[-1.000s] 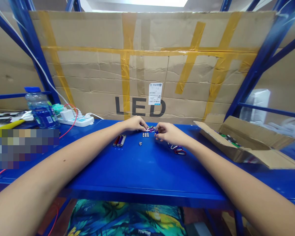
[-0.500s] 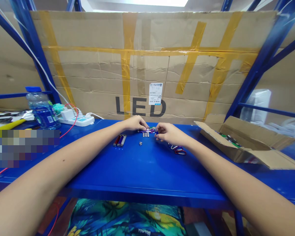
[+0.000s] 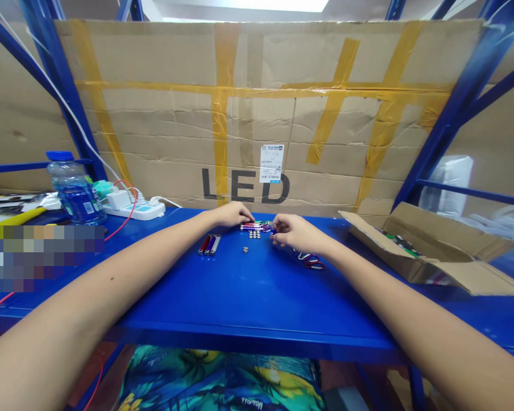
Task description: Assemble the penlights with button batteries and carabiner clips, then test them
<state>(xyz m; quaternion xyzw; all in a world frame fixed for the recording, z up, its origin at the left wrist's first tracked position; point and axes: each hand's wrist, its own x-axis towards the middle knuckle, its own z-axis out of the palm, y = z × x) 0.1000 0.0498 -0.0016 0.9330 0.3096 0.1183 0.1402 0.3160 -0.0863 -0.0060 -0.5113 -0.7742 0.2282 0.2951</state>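
My left hand is at the back of the blue table, its bent fingertips at the left end of a row of small coloured metal tubes; nothing shows in its fingers. Facing it, my right hand has thumb and fingers closed on a small blue piece, mostly hidden. Small round silver pieces lie in rows before the tubes, with a single silver piece nearer me. Red, purple and silver tubes lie side by side on the left. Carabiner clips rest below my right wrist.
An open cardboard box with small parts inside stands on the right. To the left are a blue-capped bottle, a white power strip and a red cable. A large taped carton forms the back.
My left hand has drawn back slightly to the left, off the row of tubes, so more of the tubes show. The right hand stays in place with its fingers closed.
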